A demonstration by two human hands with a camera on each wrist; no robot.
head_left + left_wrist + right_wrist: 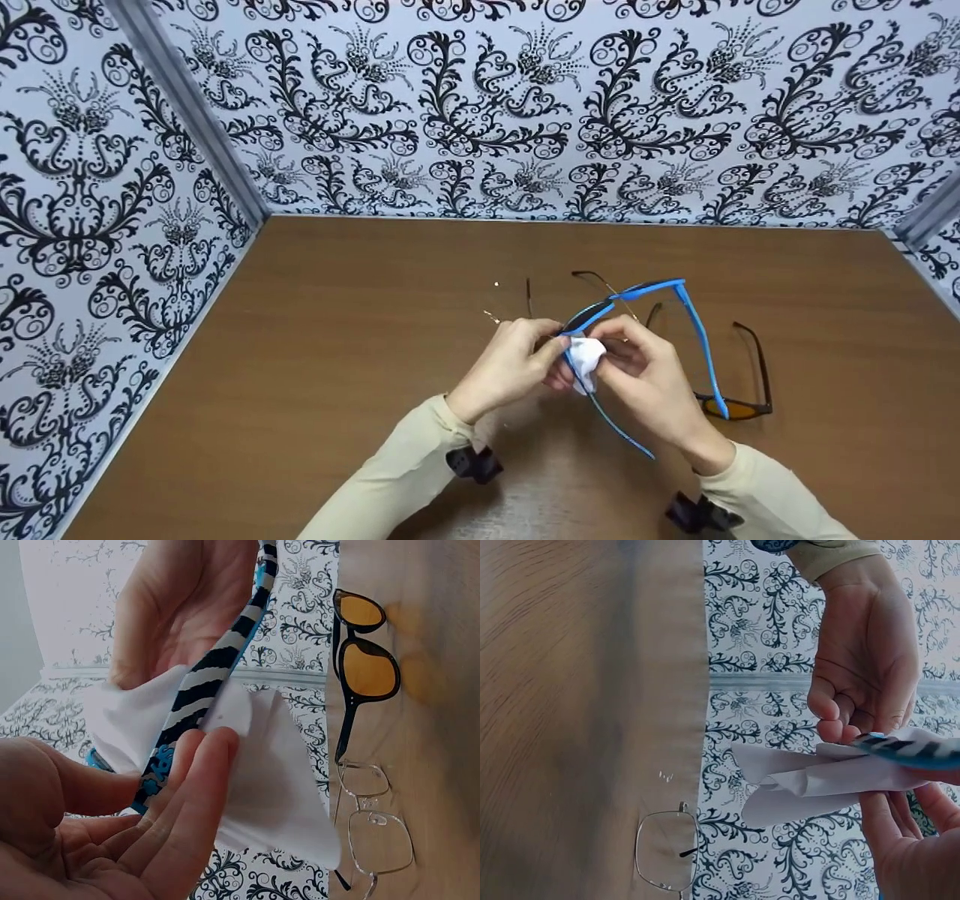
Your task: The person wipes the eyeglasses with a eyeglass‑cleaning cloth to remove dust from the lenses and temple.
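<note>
Above the table, my left hand (517, 356) pinches blue-framed sunglasses (699, 330) near a front corner, by the hinge. In the left wrist view the temple arm (206, 679) shows black and white stripes between thumb and fingers. My right hand (652, 375) grips a white cloth (586, 361) bunched against that same end of the frame. Loose folds of the cloth (802, 784) hang out past the fingers in the right wrist view. The sunglasses are unfolded, with dark lenses; one lens is partly behind the hands.
On the wooden table (337, 322), black-framed glasses with amber lenses (370, 671) lie beyond my right hand. Thin metal-framed clear glasses (380, 841) lie beside them, partly hidden by the hands in the head view. Patterned walls (487, 112) border the table's back and sides.
</note>
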